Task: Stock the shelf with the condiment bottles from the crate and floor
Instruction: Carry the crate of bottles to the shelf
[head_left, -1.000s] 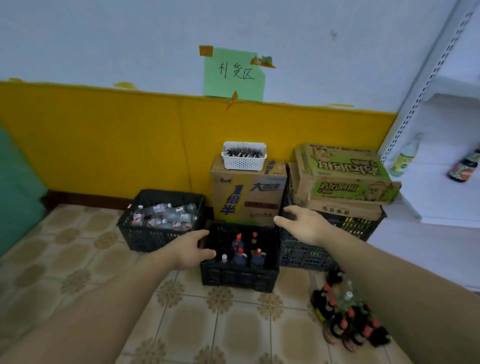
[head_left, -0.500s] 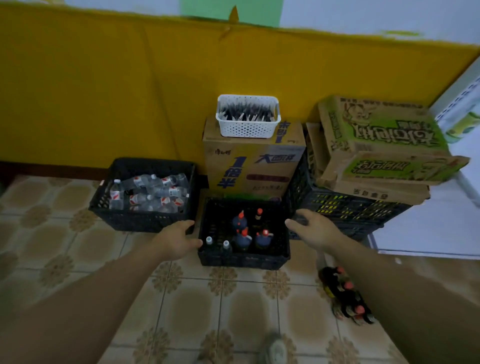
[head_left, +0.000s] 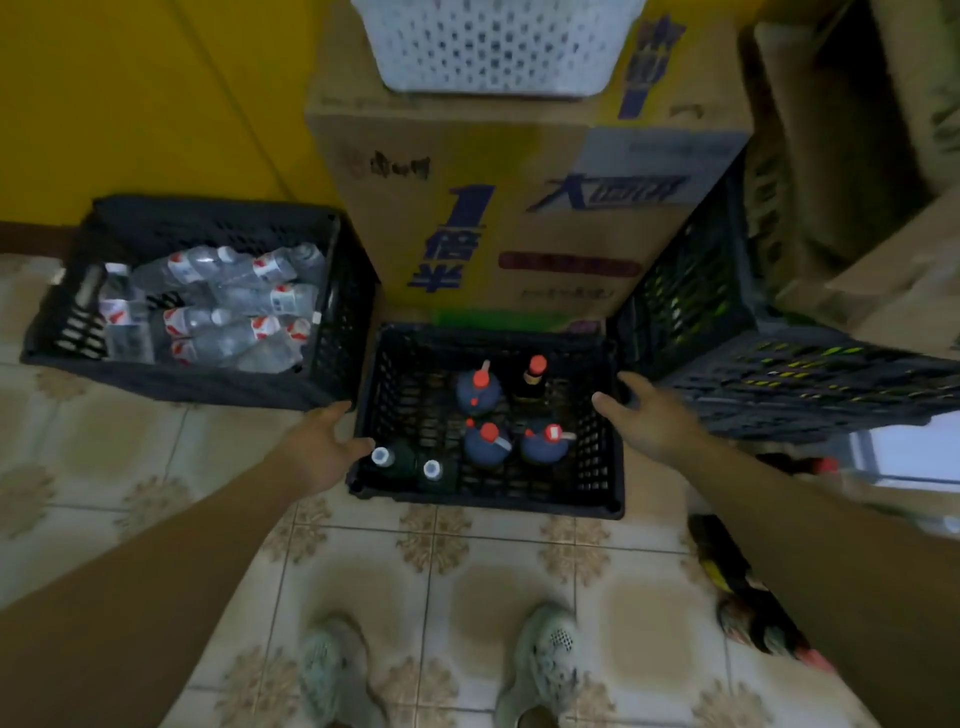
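A person looks down at a black crate (head_left: 488, 499) on the tiled floor (head_left: 363, 561). The left hand (head_left: 324, 449) is at the crate's left side. Its fingers (head_left: 358, 446) are spread, and the tips touch the crate's top edge. They hold nothing. The right hand (head_left: 652, 421) is at the crate's right side. Its fingers (head_left: 608, 405) are spread too, right at the rim, but it is too blurry to tell if they touch it. They hold nothing.

Between the two hands, inside the crate, stand the bottles. Three round dark bottles (head_left: 485, 441) have red caps. One thin dark bottle (head_left: 532, 376) with a red cap stands farther from the fingers, near the back wall. Two white-capped bottles (head_left: 402, 462) stand just beside the left fingertips.

More dark bottles (head_left: 748, 608) lie on the floor under the right arm.

Past the left fingers sits another crate (head_left: 208, 379) full of clear water bottles (head_left: 223, 306). Behind the middle crate is a cardboard box (head_left: 519, 208) with a white basket (head_left: 493, 47) on top. Past the right fingers is a third crate (head_left: 779, 374). Two shoes (head_left: 545, 660) show at the bottom.
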